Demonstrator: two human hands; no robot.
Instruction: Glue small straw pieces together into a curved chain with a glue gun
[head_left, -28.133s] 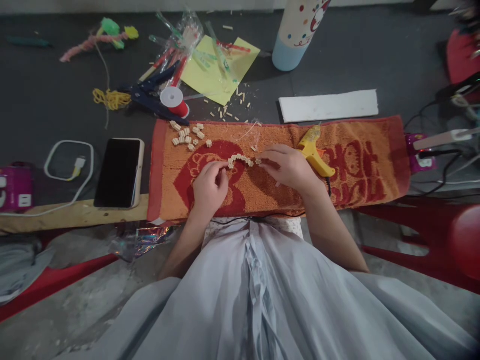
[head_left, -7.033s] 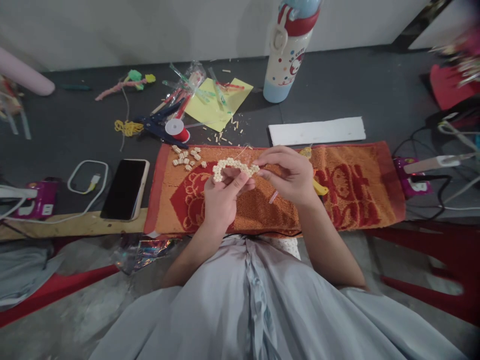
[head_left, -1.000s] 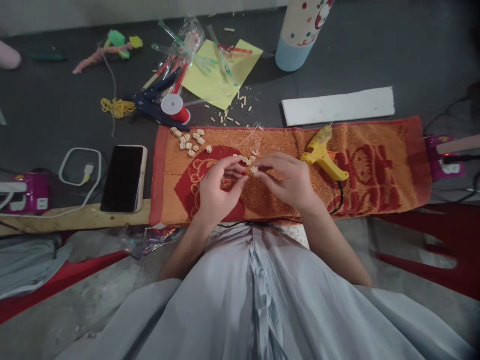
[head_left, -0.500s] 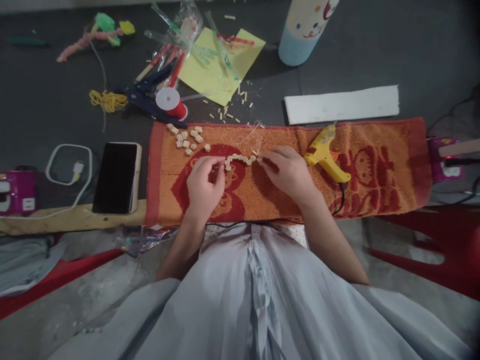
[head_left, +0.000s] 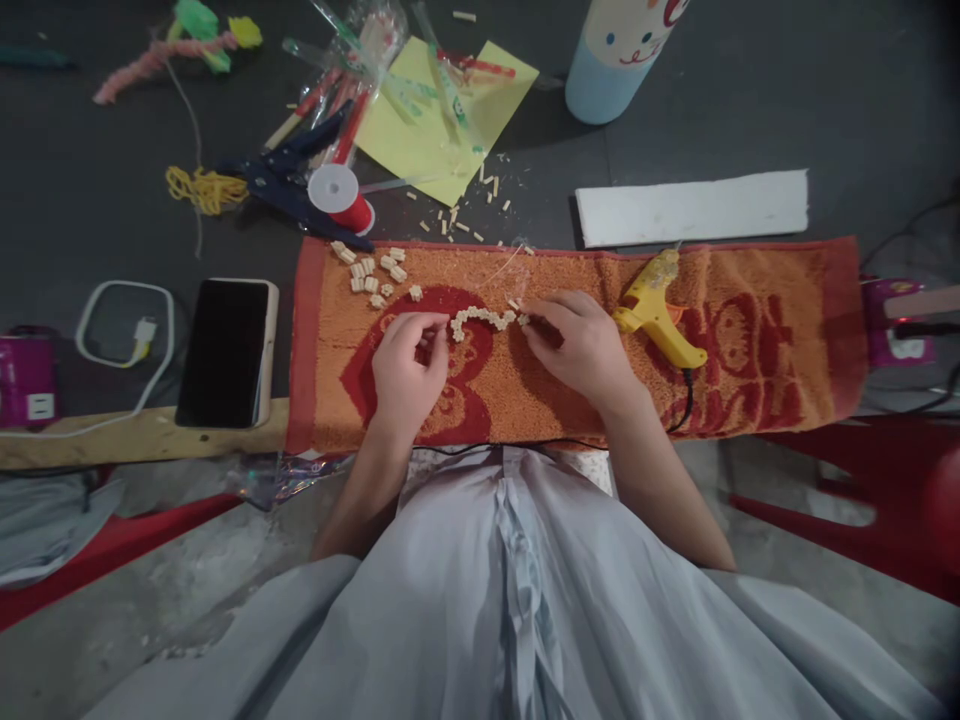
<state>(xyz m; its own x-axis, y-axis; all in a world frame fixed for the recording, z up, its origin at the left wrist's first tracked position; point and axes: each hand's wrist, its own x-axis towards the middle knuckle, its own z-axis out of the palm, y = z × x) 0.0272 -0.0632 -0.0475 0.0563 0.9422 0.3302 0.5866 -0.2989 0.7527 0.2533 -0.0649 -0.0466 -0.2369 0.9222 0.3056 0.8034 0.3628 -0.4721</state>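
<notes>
A wavy strip of small pale pieces (head_left: 480, 316) lies on the orange towel (head_left: 555, 400), over its red heart pattern. My left hand (head_left: 410, 370) has thumb and fingertips closed at the strip's left end. At the right end, my right hand (head_left: 583, 345) pinches a small pale piece between thumb and forefinger. More clusters of pale pieces (head_left: 365, 275) rest on the towel's upper left. The yellow glue gun (head_left: 660, 315) lies just right of my right hand, its nozzle pointing away from me.
Behind the towel are a red thread spool (head_left: 349, 205), dark blue pliers (head_left: 281, 185), yellow paper (head_left: 409, 130), a white board (head_left: 694, 208) and a bottle (head_left: 611, 75). A phone (head_left: 227, 352) and white cable (head_left: 169, 350) lie left. Small cut bits are scattered behind the towel.
The view has shifted slightly. Both hands stay at the two ends of the strip, with hardly any movement.
</notes>
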